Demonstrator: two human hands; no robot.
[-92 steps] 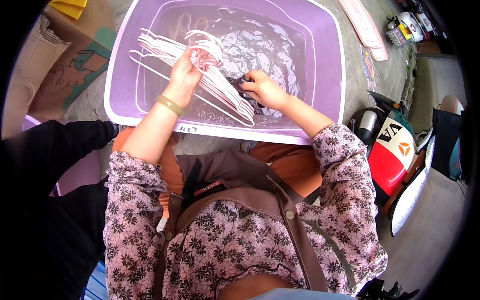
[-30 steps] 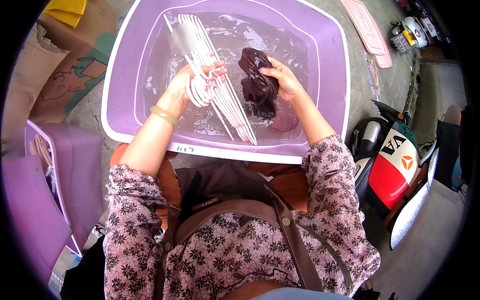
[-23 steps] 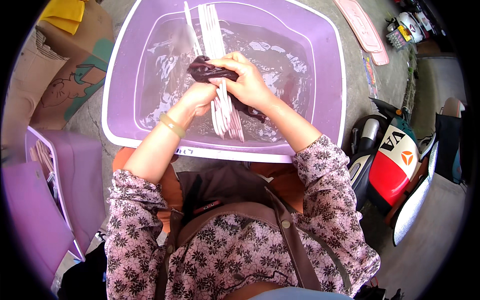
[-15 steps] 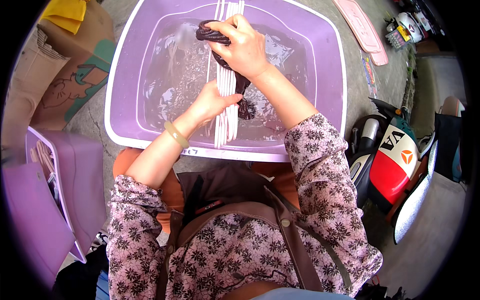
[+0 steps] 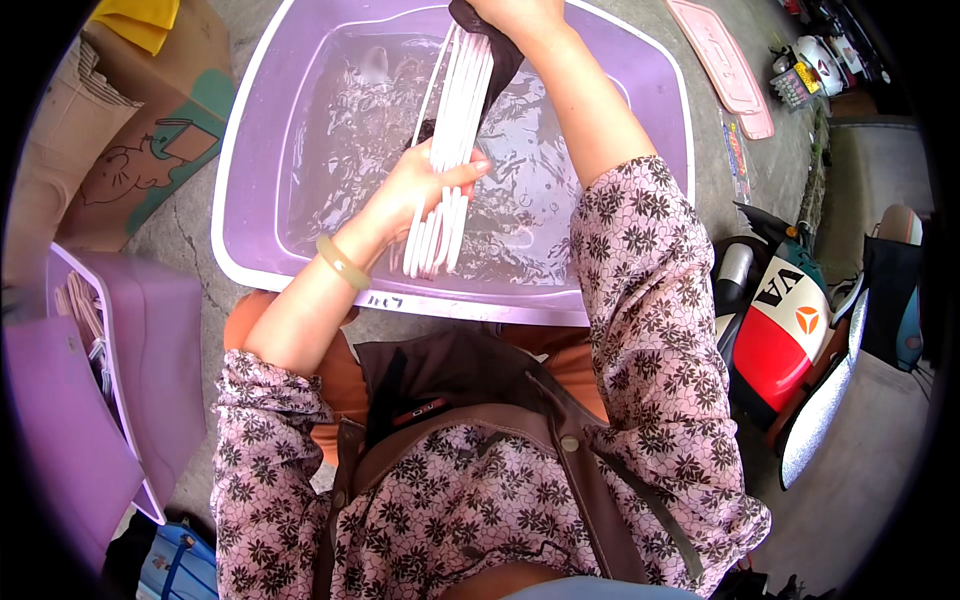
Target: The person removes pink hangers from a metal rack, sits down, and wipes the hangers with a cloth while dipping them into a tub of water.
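Note:
A bundle of thin white clothes hangers is held at a tilt over the purple basin, its rounded lower ends close above the water. My left hand grips the bundle low down, fingers wrapped round it and thumb across the front. At the top edge my right hand is closed on a wet dark cloth, its fingertips partly cut off by the frame. This cloth lies against the right side and top of the bundle; a dark bit also shows behind it, above my left hand. Rippling water fills the basin.
To the left stand a cardboard box and a purple bin holding more hangers. A pink lid lies on the concrete floor at the far right. Nearer on the right is a red and white scooter.
My right hand has moved up and away along the bundle with the dark cloth. My left hand still grips the hangers, whose lower ends have shifted slightly left and up.

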